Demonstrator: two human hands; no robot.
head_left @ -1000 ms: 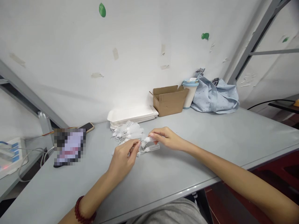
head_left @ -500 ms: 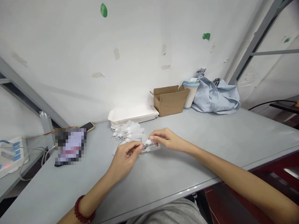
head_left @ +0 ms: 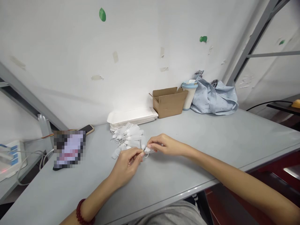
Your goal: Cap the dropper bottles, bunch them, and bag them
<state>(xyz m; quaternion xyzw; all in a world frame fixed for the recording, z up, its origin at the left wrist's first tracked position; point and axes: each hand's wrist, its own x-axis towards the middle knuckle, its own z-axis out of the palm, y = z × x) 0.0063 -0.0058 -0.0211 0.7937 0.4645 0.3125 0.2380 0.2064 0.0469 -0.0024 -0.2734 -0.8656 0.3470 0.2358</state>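
Observation:
My right hand (head_left: pixel 164 144) pinches a small white plastic piece with a thin cord loop (head_left: pixel 147 150) between thumb and fingertips, just above the table. Close on its left, my left hand (head_left: pixel 128 161) is closed, thumb against forefinger, at the end of that same piece, apparently on its cord. The fingertips nearly meet and cover part of it. Behind my left hand lies a heap of similar white, partly translucent pieces with cords (head_left: pixel 128 134).
Behind the heap is a stack of flat white boxes (head_left: pixel 133 116). An open cardboard box (head_left: pixel 170 103), a lidded cup (head_left: pixel 189 95) and a blue cloth bag (head_left: pixel 214 98) stand along the wall. At left are a phone (head_left: pixel 87 128), a pixelated object (head_left: pixel 69 150) and a power strip (head_left: pixel 11 159).
The view has shifted slightly. Both hands stay close together at the white piece, with my right hand a little nearer and lower; the piece's far end shows less beneath it.

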